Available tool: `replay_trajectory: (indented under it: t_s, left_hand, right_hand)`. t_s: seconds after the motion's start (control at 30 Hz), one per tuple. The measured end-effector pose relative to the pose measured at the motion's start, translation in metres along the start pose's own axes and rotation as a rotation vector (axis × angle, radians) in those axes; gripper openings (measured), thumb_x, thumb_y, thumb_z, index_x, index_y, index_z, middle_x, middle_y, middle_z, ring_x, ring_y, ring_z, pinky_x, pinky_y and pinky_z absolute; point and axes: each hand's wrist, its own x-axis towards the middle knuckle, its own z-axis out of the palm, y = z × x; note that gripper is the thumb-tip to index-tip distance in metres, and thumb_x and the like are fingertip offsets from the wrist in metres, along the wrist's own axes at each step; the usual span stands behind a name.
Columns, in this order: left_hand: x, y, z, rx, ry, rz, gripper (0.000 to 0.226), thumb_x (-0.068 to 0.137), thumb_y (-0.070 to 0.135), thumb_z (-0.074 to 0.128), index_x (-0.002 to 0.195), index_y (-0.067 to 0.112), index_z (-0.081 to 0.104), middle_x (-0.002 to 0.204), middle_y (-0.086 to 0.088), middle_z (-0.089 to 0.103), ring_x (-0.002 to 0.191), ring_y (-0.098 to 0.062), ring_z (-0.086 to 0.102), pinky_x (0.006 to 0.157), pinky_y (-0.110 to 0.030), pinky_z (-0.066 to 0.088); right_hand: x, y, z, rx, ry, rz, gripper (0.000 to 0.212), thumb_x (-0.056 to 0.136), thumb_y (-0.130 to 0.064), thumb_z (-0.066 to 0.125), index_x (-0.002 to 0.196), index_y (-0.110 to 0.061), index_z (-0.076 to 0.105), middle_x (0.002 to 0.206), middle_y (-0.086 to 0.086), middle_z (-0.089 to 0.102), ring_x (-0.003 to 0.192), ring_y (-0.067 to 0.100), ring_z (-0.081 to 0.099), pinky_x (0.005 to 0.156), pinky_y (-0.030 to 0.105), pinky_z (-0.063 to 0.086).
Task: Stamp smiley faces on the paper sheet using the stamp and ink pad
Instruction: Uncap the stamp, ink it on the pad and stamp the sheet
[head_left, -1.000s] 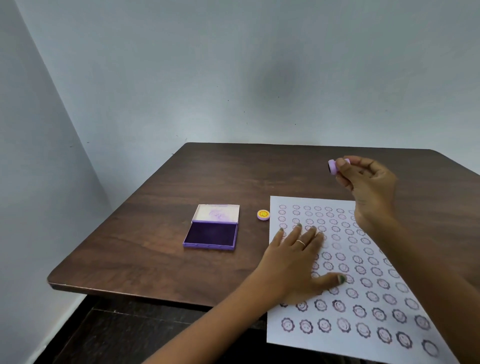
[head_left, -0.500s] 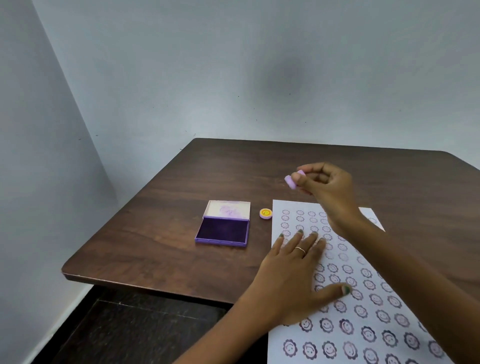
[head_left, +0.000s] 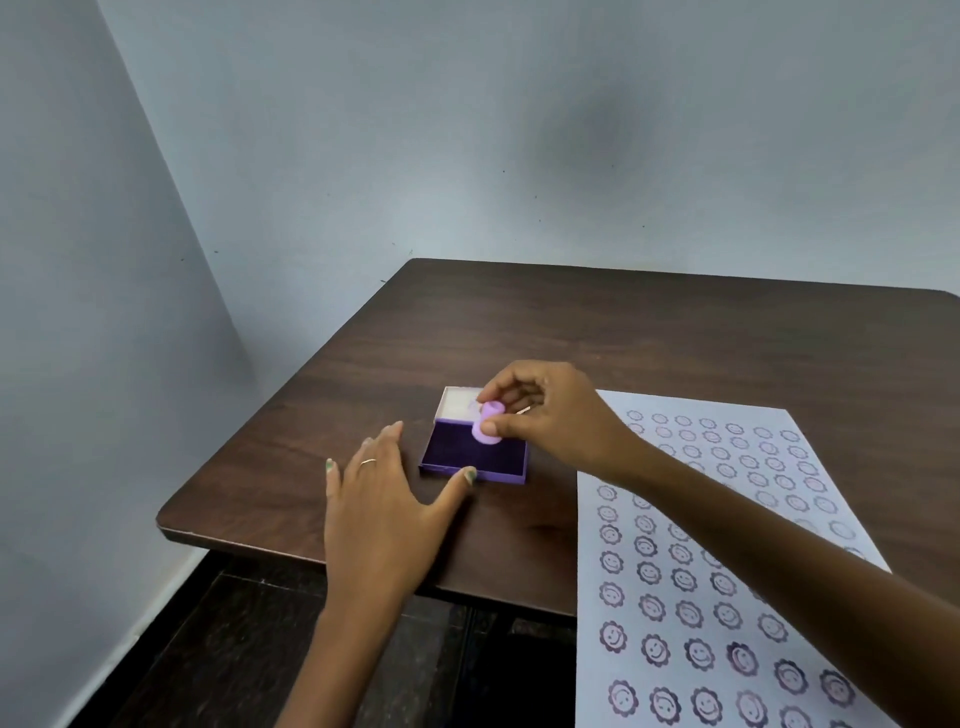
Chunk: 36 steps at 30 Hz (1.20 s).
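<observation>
Inking step: right hand (head_left: 545, 410) pinches the stamp (head_left: 487, 429) onto the ink pad (head_left: 470, 457) near the desk's (head_left: 675, 338) front-left corner; left hand (head_left: 384, 499), fingers spread, steadies it. Next, press onto an unstamped gap of the paper sheet (head_left: 727, 519).

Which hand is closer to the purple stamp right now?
The right hand: it pinches the stamp over the ink pad. The left hand lies flat on the table, only its thumb by the pad's near edge.
</observation>
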Motion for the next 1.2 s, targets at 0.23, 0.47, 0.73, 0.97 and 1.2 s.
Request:
replay_trajectory:
  t_s: [0.23,0.47,0.73,0.97,1.2]
  left_hand:
    - [0.005,-0.007,0.004,0.071,-0.036,0.041,0.074,0.081,0.065,0.047,0.142,0.023,0.038,0.154,0.003,0.030,0.145,-0.013,0.017,0.117,-0.039,0.006]
    - [0.007,-0.011,0.005,0.061,-0.022,0.061,0.064,0.084,0.062,0.047,0.139,0.031,0.041,0.153,0.003,0.032,0.144,-0.012,0.018,0.117,-0.039,0.007]
    - [0.006,-0.011,0.006,0.061,-0.018,0.069,0.059,0.084,0.062,0.045,0.138,0.037,0.041,0.152,0.002,0.034,0.144,-0.012,0.019,0.117,-0.039,0.007]
    - [0.004,-0.011,0.009,0.050,0.004,0.060,0.056,0.083,0.062,0.049,0.134,0.038,0.046,0.150,0.001,0.038,0.143,-0.012,0.022,0.117,-0.039,0.008]
    - [0.004,-0.010,0.008,0.031,0.018,0.044,0.055,0.082,0.061,0.052,0.131,0.037,0.050,0.148,0.002,0.041,0.142,-0.012,0.024,0.117,-0.039,0.009]
  right_hand:
    - [0.014,-0.006,0.027,-0.094,-0.064,-0.016,0.020,0.068,-0.011,0.076,0.086,-0.017,0.069,0.080,-0.004,0.069,0.072,0.005,0.064,0.063,0.006,0.045]
    - [0.018,-0.007,0.035,-0.136,-0.110,-0.052,0.018,0.068,-0.010,0.076,0.084,-0.016,0.069,0.078,-0.004,0.069,0.065,-0.004,0.060,0.061,0.001,0.042]
    - [0.019,-0.009,0.039,-0.252,-0.136,-0.101,0.020,0.068,-0.011,0.077,0.086,-0.014,0.069,0.084,0.001,0.073,0.065,0.002,0.061,0.064,0.010,0.047]
    - [0.022,-0.014,0.040,-0.347,-0.143,-0.114,0.020,0.064,-0.015,0.080,0.078,-0.014,0.066,0.077,-0.002,0.067,0.068,0.013,0.061,0.068,0.031,0.053]
    - [0.029,-0.020,0.039,-0.388,-0.197,-0.103,0.016,0.063,-0.008,0.077,0.078,-0.011,0.070,0.068,-0.009,0.059,0.058,0.003,0.055,0.058,0.013,0.047]
